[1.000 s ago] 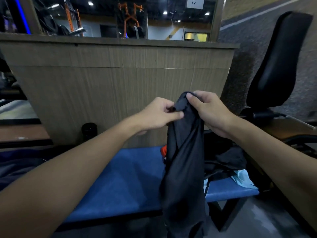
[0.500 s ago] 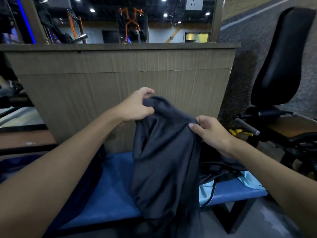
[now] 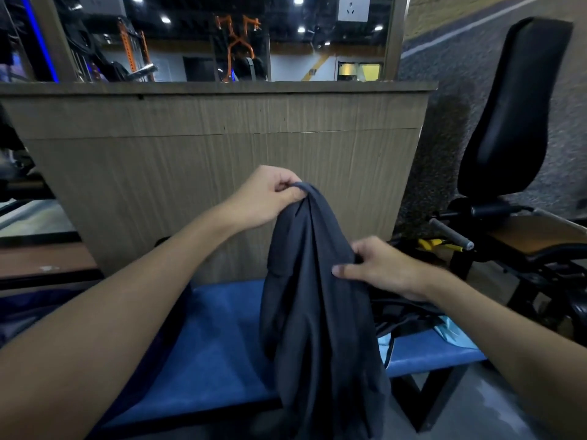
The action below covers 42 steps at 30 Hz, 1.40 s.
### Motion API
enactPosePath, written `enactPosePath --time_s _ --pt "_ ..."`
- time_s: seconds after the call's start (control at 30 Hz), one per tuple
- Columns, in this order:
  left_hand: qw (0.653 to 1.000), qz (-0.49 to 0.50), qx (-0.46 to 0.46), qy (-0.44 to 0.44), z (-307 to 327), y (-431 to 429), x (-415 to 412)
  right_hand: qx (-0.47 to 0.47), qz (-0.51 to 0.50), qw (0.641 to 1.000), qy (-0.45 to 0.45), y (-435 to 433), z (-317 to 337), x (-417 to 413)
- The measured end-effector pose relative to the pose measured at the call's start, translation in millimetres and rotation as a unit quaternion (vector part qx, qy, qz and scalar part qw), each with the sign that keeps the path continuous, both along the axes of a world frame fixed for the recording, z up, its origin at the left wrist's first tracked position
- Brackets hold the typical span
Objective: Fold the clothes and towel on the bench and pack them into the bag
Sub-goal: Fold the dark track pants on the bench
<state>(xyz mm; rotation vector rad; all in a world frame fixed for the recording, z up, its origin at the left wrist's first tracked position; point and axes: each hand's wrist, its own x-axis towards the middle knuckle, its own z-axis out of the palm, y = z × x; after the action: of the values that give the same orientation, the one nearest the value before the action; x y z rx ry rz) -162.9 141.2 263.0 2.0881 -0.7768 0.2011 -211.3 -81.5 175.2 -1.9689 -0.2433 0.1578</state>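
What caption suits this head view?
Left hand pinches the top of a dark garment, right hand grips its side, above a blue bench.

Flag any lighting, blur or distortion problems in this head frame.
Head view: dim overall, so the dark garment held by the left hand and right hand shows little fold detail; ceiling spots in the glass above the wooden partition blow out; fisheye bows the partition's top edge and stretches the forearms at the bottom corners.

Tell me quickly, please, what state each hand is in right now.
Left hand: closed, pinching the top of the dark garment.
Right hand: closed, gripping the same garment lower down.
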Motion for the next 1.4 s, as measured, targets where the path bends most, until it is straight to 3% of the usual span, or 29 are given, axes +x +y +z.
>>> enactPosePath --time_s 0.07,0.2,0.3,0.43,0.6,0.73,0.83,0.93,1.03,1.1,1.2,1.33,1.4 --pt "1.000 0.025 0.003 -0.005 5.5 8.5 3.0 -0.026 -0.018 0.999 0.009 -8.3 -16.0 -1.2" --pt "0.992 0.075 0.099 -0.018 -2.8 31.9 19.7 -0.005 -0.117 0.989 -0.095 -15.5 -6.9 -1.0" --pt "0.984 -0.001 0.174 0.048 -19.2 21.6 13.8 0.038 -0.091 0.984 -0.146 -0.4 15.9 1.7" --pt "0.988 -0.090 0.059 0.113 -39.8 -16.0 -1.7 0.065 -0.055 0.983 -0.164 25.1 37.4 5.9" --pt "0.999 -0.038 -0.028 0.013 -28.0 -17.0 1.8 0.121 -0.050 0.984 -0.121 13.4 31.6 4.1" --pt "0.992 0.032 -0.118 -0.020 -13.0 -11.6 6.9 -0.004 0.001 1.000 0.017 -8.1 -2.2 0.2" --pt "0.986 0.111 -0.118 -0.037 -8.7 2.6 17.8 -0.036 -0.053 0.998 -0.004 -15.7 -12.5 -0.1" --pt "0.984 0.169 -0.003 -0.053 -15.9 18.7 22.9 -0.021 -0.089 0.993 -0.071 -14.2 4.6 0.7" --pt "0.996 0.033 0.075 0.026 -29.2 11.3 8.9 0.021 -0.053 0.991 -0.119 4.0 31.3 -1.2" --pt "0.994 -0.048 0.057 0.082 -36.8 -5.0 -1.5 0.031 -0.029 0.989 -0.140 19.9 45.8 -1.6" --pt "0.991 -0.090 0.051 0.085 -40.1 -15.6 -2.4 0.044 -0.021 0.987 -0.151 33.8 54.9 -0.8" --pt "0.996 -0.071 -0.020 0.053 -32.1 -6.4 0.2 0.073 -0.021 0.992 -0.104 21.0 51.5 -2.1" --pt "0.995 -0.053 -0.074 0.049 -23.6 -1.0 -4.6 0.030 0.006 0.999 -0.043 7.8 45.0 -4.4"
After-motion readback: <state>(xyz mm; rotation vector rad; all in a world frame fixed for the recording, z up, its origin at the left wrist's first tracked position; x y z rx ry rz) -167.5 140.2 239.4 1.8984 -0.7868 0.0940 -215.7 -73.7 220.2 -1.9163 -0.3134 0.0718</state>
